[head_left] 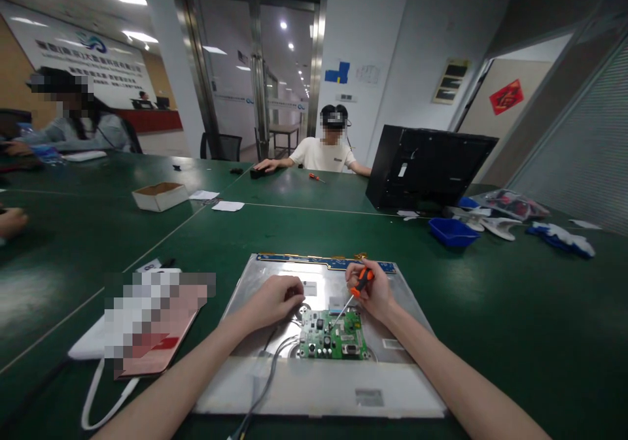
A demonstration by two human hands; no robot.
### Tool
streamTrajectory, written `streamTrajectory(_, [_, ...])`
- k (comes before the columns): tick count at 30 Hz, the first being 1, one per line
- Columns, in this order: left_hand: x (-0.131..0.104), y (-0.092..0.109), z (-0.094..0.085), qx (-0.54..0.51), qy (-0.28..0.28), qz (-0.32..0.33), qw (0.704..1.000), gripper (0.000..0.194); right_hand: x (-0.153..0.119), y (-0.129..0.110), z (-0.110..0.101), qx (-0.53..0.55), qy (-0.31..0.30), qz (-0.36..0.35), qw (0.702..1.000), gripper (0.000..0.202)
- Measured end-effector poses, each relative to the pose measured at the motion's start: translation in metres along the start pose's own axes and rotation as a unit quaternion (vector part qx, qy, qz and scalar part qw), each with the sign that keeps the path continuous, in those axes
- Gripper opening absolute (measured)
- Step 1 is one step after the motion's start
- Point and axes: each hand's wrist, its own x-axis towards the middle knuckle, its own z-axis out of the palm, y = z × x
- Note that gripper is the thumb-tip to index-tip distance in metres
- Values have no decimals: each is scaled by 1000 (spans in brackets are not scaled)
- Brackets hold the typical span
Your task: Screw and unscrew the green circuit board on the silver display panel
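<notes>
Right hand (pixel 377 295): curled, grasping a thin screwdriver with orange-and-black handle (pixel 362 283), its shaft slanting down-left to the green rectangular circuit board (pixel 338 338).
Left hand (pixel 279 301): fingers bent inward, near the board's upper-left corner; I cannot tell whether it pinches something.
Forearms (pixel 451 361): reaching forward, converging.
Circuit board: upon a flat silver metal panel (pixel 314 388), on the dark green bench (pixel 515 316).
</notes>
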Motion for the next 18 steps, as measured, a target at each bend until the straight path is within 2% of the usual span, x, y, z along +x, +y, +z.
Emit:
streamTrajectory(9, [-1, 6, 2, -81, -14, -17, 996, 8, 1, 1, 0, 4, -2, 3, 1000, 44])
streamTrajectory(18, [-1, 15, -3, -91, -27, -24, 995, 7, -1, 0, 3, -5, -5, 5, 1000, 46])
